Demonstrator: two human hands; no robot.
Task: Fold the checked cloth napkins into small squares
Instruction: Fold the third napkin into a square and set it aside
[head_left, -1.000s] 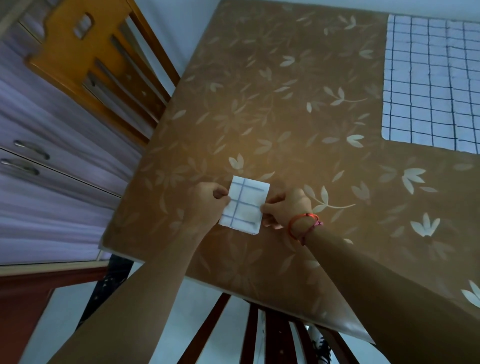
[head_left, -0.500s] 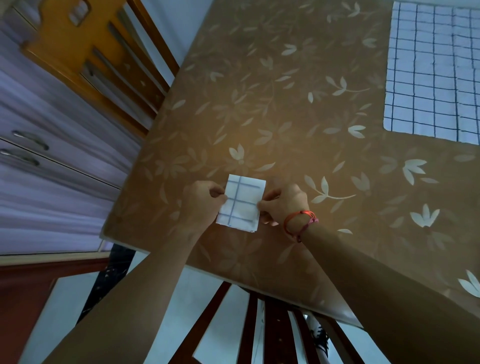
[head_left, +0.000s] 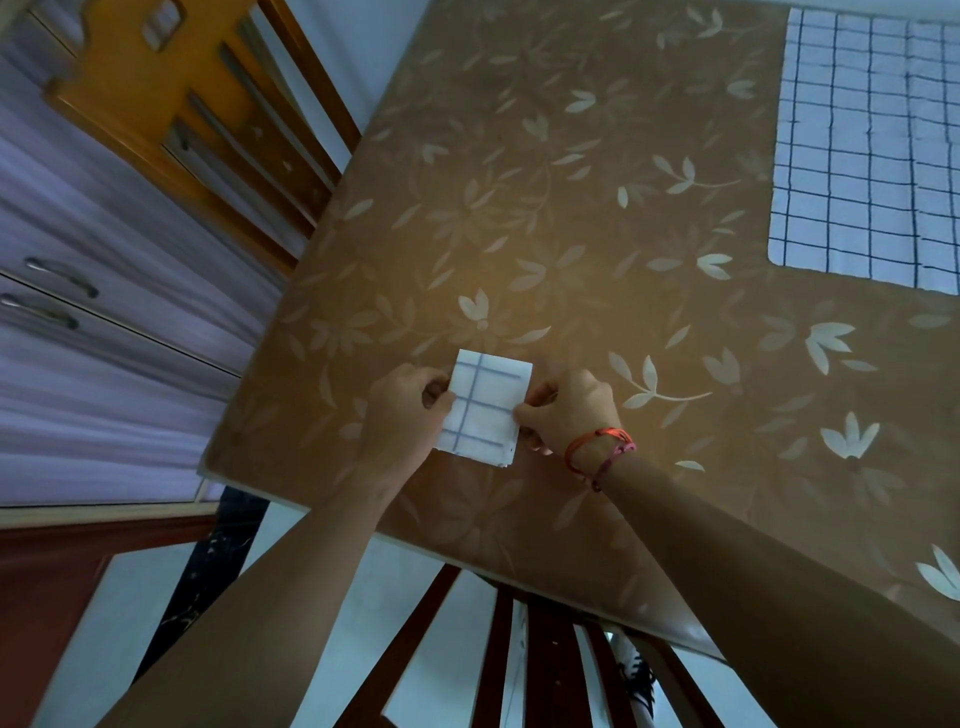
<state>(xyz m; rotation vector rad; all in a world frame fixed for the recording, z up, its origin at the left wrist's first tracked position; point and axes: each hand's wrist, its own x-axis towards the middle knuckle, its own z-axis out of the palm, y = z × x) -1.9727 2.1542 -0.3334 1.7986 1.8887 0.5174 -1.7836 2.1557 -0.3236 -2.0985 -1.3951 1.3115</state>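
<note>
A small folded square of white napkin with blue checks (head_left: 485, 408) lies on the brown leaf-patterned table (head_left: 545, 218) near its front edge. My left hand (head_left: 405, 415) pinches the square's left edge with thumb and curled fingers. My right hand (head_left: 569, 410), with red threads at the wrist, pinches the right edge. A larger checked napkin (head_left: 862, 150) lies spread flat at the table's far right, partly cut off by the frame.
An orange wooden chair (head_left: 171, 109) stands at the table's left side. Purple drawers with metal handles (head_left: 57, 291) fill the left. A dark wooden chair back (head_left: 519, 660) sits below the table's front edge.
The view has shifted slightly and the folded square sits a little higher in it. Both hands keep their hold on its two edges.
</note>
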